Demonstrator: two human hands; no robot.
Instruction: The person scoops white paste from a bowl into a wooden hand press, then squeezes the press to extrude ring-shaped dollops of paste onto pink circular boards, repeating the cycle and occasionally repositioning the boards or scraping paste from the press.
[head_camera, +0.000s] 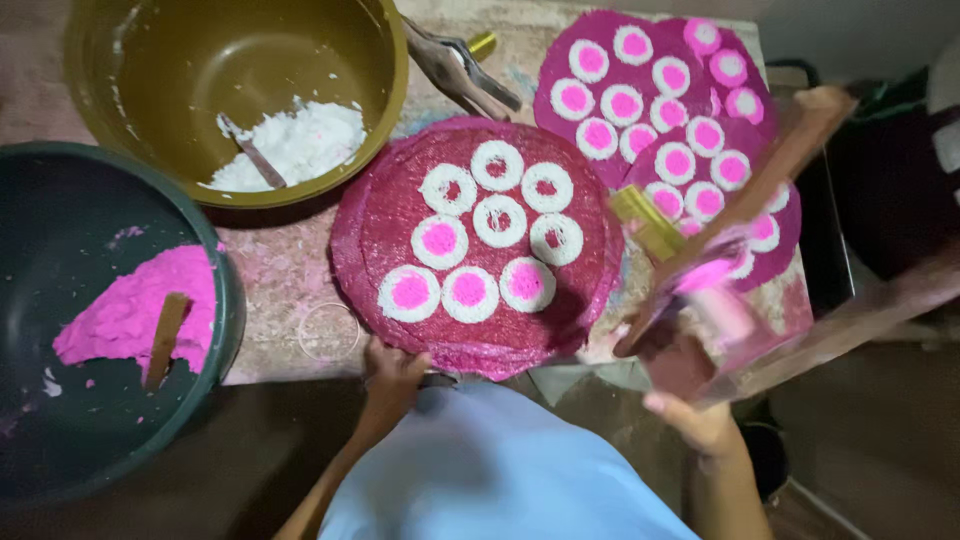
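While leaning over the table (280, 260), kept the left hand (392, 372) at the near rim of the crimson disc (380, 230), fingers curled onto its edge. Could not tell whether pinching that rim or only pressing on it. Held the right hand (700, 420) off to the right, above the table's corner and clear of the disc, wrapped firmly round the lower end of a wooden tool (740, 230) stained pink and too blurred to make out in shape.

Found the disc lying flat in the middle of the table, just beyond the hands, bearing a cluster of white rings (497, 165): pink centres in the nearer ones, bare crimson showing through the farther ones. Judged the step in hand, therefore, as the filling of ring centres, roughly half done on this disc.

Saw a second disc (560, 100) behind and to the right, partly overlapped, with every ring already pink. Noted the olive bowl (390, 90) of white paste at the far left, touching the disc's edge or nearly so, and the dark bowl (225, 300) of pink paste nearer, with a wooden stick (165, 340) lying in it.

Reckoned any further filling would call for pink paste from the dark bowl, a steady hold on the rim, and care not to smear the white.
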